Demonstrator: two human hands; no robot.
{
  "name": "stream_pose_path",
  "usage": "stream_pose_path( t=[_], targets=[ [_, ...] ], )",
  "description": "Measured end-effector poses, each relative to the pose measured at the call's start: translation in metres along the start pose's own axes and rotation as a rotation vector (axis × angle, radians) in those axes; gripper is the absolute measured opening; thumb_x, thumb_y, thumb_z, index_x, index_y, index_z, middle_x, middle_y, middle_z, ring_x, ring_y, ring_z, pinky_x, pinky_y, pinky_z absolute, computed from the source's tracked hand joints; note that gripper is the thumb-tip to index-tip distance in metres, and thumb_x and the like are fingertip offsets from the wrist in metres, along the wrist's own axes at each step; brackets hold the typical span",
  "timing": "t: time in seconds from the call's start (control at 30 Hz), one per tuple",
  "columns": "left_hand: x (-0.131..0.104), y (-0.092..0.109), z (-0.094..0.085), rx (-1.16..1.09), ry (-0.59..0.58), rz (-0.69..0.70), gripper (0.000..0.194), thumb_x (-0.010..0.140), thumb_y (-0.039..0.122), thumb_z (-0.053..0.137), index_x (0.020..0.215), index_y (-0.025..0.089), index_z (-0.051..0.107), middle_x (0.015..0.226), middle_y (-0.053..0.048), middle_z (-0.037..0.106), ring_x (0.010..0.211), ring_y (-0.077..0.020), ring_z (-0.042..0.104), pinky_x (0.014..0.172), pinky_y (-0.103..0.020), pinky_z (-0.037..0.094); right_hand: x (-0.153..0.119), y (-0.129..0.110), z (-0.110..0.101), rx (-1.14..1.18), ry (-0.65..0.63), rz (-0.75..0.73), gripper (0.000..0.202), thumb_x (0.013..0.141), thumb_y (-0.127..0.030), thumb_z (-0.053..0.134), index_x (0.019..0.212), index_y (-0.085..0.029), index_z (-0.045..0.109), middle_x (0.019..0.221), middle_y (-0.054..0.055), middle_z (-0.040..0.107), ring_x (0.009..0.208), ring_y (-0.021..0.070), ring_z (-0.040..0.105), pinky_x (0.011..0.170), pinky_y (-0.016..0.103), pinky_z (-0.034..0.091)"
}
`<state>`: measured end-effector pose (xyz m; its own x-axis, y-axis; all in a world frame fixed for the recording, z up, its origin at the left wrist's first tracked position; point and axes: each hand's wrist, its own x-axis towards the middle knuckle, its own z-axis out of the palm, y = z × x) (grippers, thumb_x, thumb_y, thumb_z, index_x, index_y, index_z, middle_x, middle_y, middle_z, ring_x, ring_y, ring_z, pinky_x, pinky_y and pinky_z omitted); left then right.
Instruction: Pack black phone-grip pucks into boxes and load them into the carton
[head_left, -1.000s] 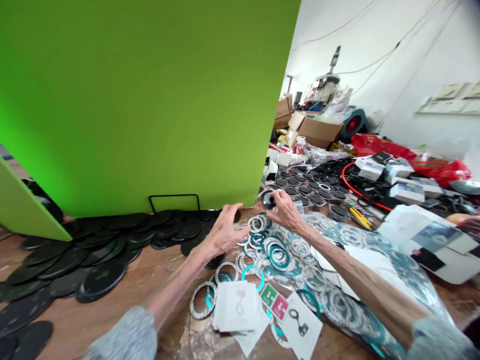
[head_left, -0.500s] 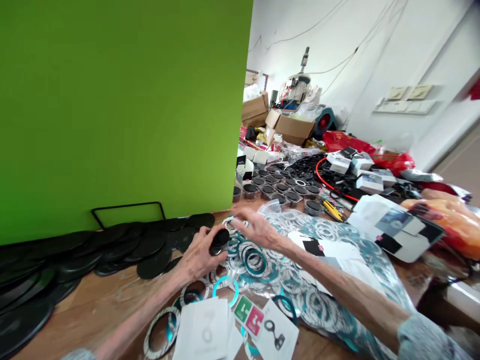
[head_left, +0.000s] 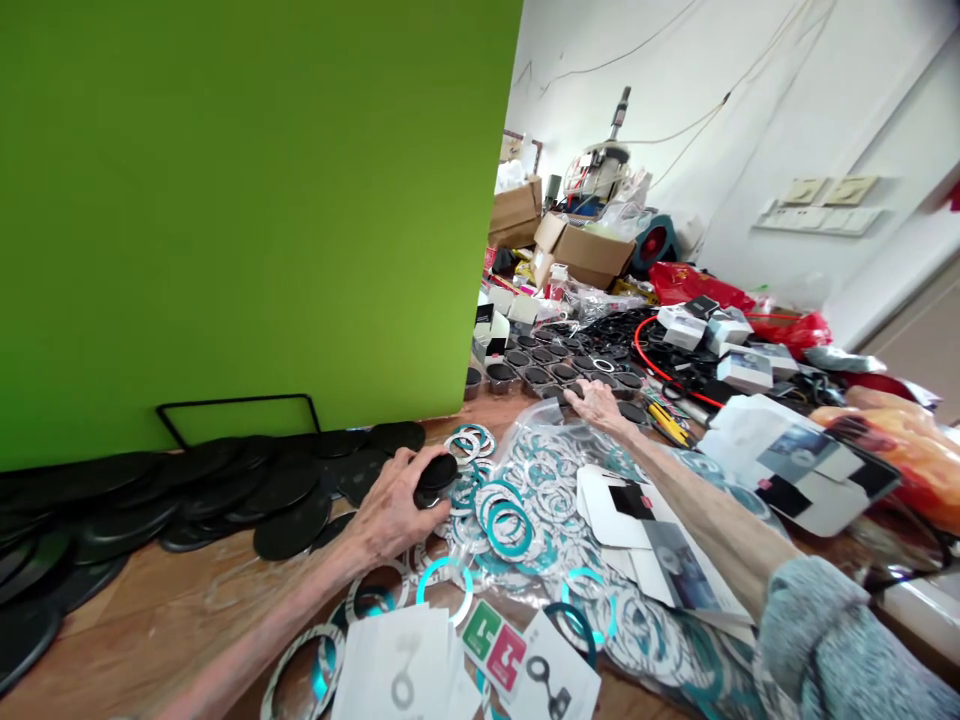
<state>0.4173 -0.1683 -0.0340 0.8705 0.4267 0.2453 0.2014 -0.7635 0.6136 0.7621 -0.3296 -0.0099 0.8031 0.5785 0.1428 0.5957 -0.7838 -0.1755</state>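
Observation:
My left hand (head_left: 394, 508) is wrapped round a short black round piece (head_left: 436, 472) with a flat top, held low over the wooden table. Farther off, my right hand (head_left: 598, 405) has its fingers curled down at a black round piece (head_left: 576, 389) at the near edge of several rows of them; its grip is partly hidden. Between my hands lies a clear plastic bag (head_left: 551, 440) of white and teal rings. Loose teal and white rings (head_left: 510, 528) lie beside my left hand. Printed white cards (head_left: 394, 660) and a green and pink card (head_left: 495, 642) are nearest me.
A green panel (head_left: 240, 200) stands upright at the left, a black wire frame (head_left: 236, 402) before it. Overlapping black discs (head_left: 292, 525) line its foot. Opened white boxes (head_left: 795, 455) lie at right. Yellow-handled pliers (head_left: 667, 425), a red hose (head_left: 637, 345) and cardboard boxes (head_left: 585, 248) are farther back.
My right hand has moved from the loose rings near my left hand, away and to the right, to the rows of black pieces. My left hand keeps its black piece. The view has shifted slightly.

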Motion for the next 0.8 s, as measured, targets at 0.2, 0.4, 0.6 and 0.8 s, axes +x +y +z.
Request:
stream_pose_path(
  t=[0.2, 0.4, 0.6, 0.8],
  targets=[
    [0.024, 0.025, -0.004, 0.033, 0.107, -0.014, 0.056, 0.074, 0.035, 0.059, 0.127, 0.023, 0.045, 0.107, -0.006, 0.051, 0.102, -0.0251, 0.052, 0.095, -0.04, 0.042, 0.007, 0.008, -0.005, -0.023, -0.101, 0.02, 0.051, 0.091, -0.052, 0.054, 0.129, -0.019, 0.05, 0.132, 0.01, 0.05, 0.12, 0.0274, 0.048, 0.1, 0.051, 0.039],
    [-0.023, 0.011, -0.044, 0.258, 0.098, -0.04, 0.056, 0.077, 0.039, 0.057, 0.13, 0.034, 0.04, 0.115, -0.003, 0.052, 0.106, -0.025, 0.054, 0.094, -0.04, 0.045, 0.007, 0.007, -0.005, -0.019, -0.116, 0.031, 0.058, 0.088, -0.059, 0.052, 0.13, -0.019, 0.048, 0.135, 0.012, 0.044, 0.122, 0.0301, 0.043, 0.101, 0.052, 0.034],
    [-0.088, -0.027, -0.089, 0.646, 0.19, -0.187, 0.057, 0.075, 0.06, 0.054, 0.128, 0.042, 0.043, 0.116, -0.005, 0.053, 0.1, -0.0335, 0.055, 0.085, -0.053, 0.048, 0.01, 0.011, 0.0, 0.047, -0.086, 0.066, 0.08, 0.082, -0.076, 0.042, 0.136, -0.017, 0.04, 0.133, 0.018, 0.044, 0.122, 0.033, 0.04, 0.101, 0.049, 0.027],
    [0.024, 0.039, -0.042, -0.061, -0.022, 0.005, 0.042, 0.08, 0.052, 0.058, 0.113, 0.025, 0.063, 0.111, -0.003, 0.061, 0.098, -0.0217, 0.061, 0.091, -0.035, 0.048, 0.014, 0.016, -0.004, 0.096, -0.124, 0.076, 0.092, 0.074, -0.08, 0.048, 0.139, -0.015, 0.038, 0.137, 0.023, 0.038, 0.125, 0.038, 0.038, 0.098, 0.046, 0.031]
  ],
)
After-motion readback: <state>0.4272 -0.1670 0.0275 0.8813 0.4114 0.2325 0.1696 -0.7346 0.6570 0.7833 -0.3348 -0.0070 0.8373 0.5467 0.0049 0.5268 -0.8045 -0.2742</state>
